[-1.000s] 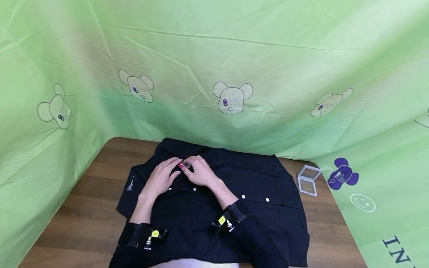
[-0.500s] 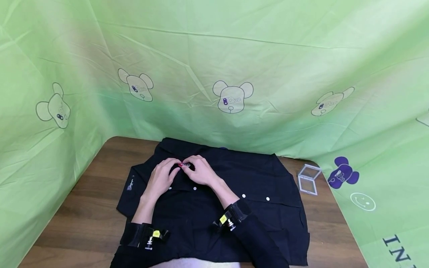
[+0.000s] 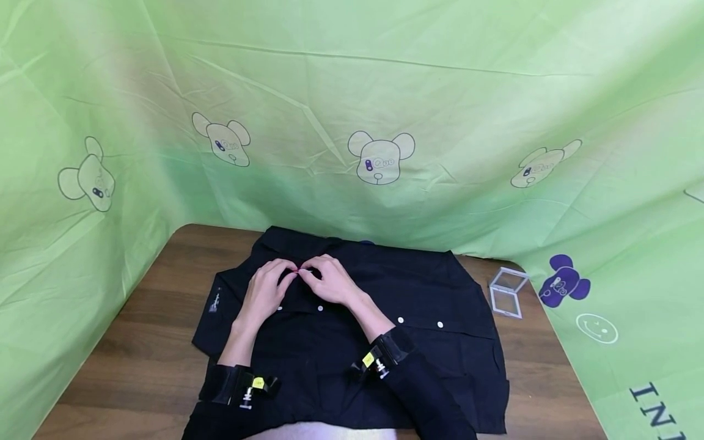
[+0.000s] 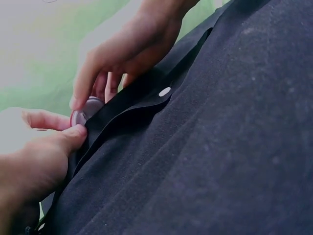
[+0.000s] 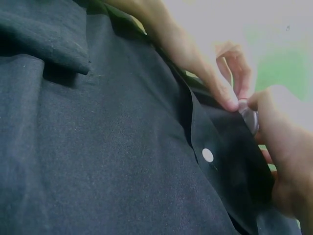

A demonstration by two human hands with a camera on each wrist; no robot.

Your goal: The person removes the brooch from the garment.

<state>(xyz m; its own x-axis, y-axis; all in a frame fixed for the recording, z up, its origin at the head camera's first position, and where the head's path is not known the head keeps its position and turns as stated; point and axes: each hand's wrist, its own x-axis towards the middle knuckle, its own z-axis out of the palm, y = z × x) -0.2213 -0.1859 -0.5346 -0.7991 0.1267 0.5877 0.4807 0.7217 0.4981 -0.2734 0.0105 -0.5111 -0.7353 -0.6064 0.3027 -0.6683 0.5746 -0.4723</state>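
A small round badge [image 4: 92, 106], red at the edge with a shiny silvery side, is held on edge between both hands. My left hand [image 3: 265, 292] pinches its left edge between thumb and fingertips. From the other side, the thumb and index finger of my right hand [image 3: 332, 282] pinch it too. Below the fingers lies a dark button-up shirt [image 3: 379, 287], spread on the table. The badge stands right at the shirt's upper placket edge, near a white button [image 5: 208, 155]. Fingers hide much of the badge in the head view.
A clear hinged case [image 3: 507, 293] stands unfolded on the wooden table [image 3: 126, 324], to the right of the shirt. Several white buttons show along the shirt. A green printed curtain [image 3: 308, 110] hangs behind and along both sides.
The badge has turned from showing its red and patterned face to nearly edge-on. My left fingertips have drawn in onto it. Both forearms stay almost still.
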